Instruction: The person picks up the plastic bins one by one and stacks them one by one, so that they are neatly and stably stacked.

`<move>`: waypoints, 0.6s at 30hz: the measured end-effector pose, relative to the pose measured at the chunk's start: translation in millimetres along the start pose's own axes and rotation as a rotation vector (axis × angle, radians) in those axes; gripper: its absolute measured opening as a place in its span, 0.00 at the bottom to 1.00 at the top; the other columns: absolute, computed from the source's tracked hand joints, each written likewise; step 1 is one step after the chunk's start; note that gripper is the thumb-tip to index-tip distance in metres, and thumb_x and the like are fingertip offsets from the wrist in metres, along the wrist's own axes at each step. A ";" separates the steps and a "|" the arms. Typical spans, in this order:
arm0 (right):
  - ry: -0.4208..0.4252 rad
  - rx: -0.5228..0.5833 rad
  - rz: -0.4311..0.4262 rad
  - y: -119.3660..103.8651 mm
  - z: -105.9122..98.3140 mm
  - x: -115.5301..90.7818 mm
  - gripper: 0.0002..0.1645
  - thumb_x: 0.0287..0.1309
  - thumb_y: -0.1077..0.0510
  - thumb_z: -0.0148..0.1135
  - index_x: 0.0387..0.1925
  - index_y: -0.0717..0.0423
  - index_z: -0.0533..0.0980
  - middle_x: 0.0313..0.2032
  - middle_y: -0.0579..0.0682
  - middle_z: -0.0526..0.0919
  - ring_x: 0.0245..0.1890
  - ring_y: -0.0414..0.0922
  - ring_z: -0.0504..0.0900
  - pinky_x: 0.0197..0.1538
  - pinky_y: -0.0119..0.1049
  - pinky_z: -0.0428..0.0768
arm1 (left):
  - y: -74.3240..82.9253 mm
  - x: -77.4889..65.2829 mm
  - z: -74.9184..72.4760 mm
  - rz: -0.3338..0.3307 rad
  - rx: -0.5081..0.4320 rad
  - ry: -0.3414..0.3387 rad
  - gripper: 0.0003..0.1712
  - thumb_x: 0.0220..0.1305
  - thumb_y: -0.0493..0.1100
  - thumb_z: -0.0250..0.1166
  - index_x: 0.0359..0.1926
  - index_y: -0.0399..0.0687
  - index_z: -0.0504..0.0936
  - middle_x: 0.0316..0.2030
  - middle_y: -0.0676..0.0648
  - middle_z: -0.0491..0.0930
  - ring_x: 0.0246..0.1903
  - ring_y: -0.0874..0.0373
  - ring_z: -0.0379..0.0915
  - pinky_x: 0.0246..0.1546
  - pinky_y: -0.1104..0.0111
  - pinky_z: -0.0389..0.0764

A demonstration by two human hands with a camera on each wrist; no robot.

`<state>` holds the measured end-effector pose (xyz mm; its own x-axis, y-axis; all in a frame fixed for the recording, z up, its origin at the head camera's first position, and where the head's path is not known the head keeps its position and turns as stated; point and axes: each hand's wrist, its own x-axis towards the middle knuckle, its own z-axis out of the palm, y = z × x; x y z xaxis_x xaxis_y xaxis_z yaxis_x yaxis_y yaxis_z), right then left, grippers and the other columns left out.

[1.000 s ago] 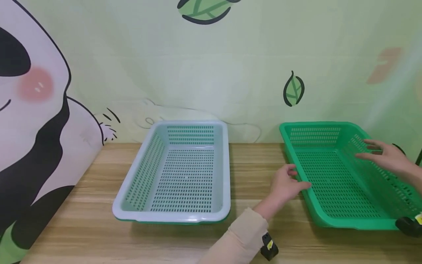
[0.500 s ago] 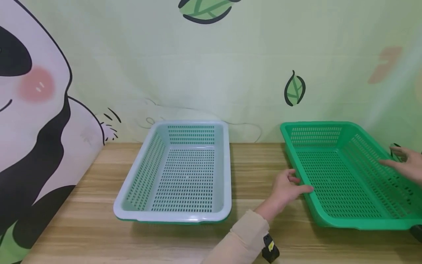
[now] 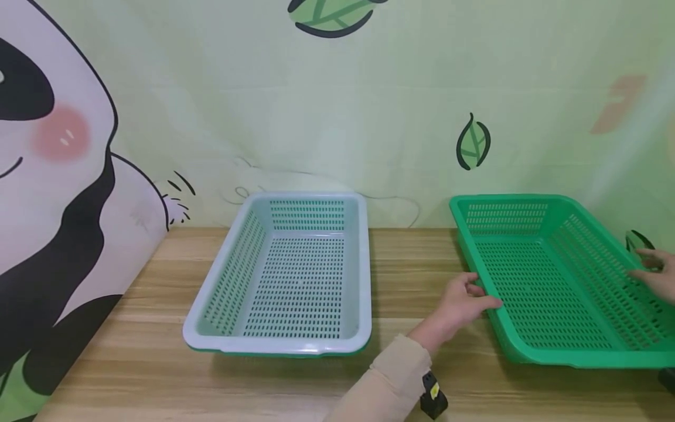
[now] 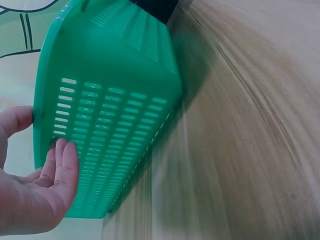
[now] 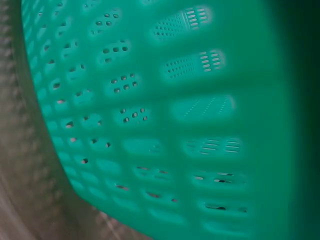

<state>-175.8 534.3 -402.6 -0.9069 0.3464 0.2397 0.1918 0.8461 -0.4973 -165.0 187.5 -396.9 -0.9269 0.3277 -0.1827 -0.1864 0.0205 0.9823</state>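
Observation:
A green plastic basket (image 3: 538, 281) with slotted walls rests on the wooden table, at the right of the head view. My left hand (image 3: 460, 305) grips its left rim. In the left wrist view, the thumb (image 4: 18, 120) of that hand is at the rim while the fingers (image 4: 65, 167) lie against the slotted outer wall. Across the basket, my right hand (image 3: 659, 274) holds the right rim, thumb on the inner side, partly cut off by the frame edge. The right wrist view is filled by the basket wall (image 5: 150, 90), with the right hand out of sight.
Left of the green basket stands a pale, white-rimmed basket (image 3: 364, 264), with green showing under its rim. Both sit on the wooden table (image 3: 411, 252). A cloth backdrop (image 3: 401, 105) with a panda and leaves hangs behind.
My right hand has moved outward from above the green basket to its right rim and taken hold there. The left hand stays at the left rim, slightly lower.

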 end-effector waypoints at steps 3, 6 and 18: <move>0.006 -0.009 -0.014 -0.7 -0.4 -2.5 0.26 0.57 0.74 0.45 0.56 0.82 0.53 0.45 0.81 0.57 0.46 0.73 0.58 0.41 0.63 0.65 | 1.0 -0.3 0.3 -0.001 0.015 -0.002 0.32 0.46 0.32 0.69 0.56 0.40 0.70 0.32 0.52 0.74 0.28 0.61 0.73 0.31 0.71 0.78; 0.004 -0.016 -0.009 0.5 -0.5 -2.4 0.26 0.58 0.73 0.44 0.56 0.82 0.54 0.46 0.80 0.57 0.46 0.72 0.58 0.41 0.63 0.65 | 2.4 -1.1 1.0 -0.005 0.032 0.000 0.32 0.46 0.32 0.69 0.56 0.41 0.70 0.31 0.54 0.73 0.28 0.61 0.72 0.30 0.71 0.77; 0.000 -0.059 0.043 4.7 -5.5 -3.5 0.26 0.58 0.72 0.45 0.57 0.81 0.54 0.44 0.78 0.59 0.44 0.70 0.59 0.37 0.59 0.66 | 6.3 -3.5 4.4 0.003 0.087 0.014 0.31 0.44 0.33 0.70 0.53 0.40 0.71 0.28 0.56 0.72 0.24 0.64 0.69 0.27 0.74 0.74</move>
<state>-169.7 539.3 -401.3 -0.8974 0.3828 0.2193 0.2521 0.8529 -0.4572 -161.6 190.6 -389.9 -0.9320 0.3146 -0.1800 -0.1553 0.1022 0.9826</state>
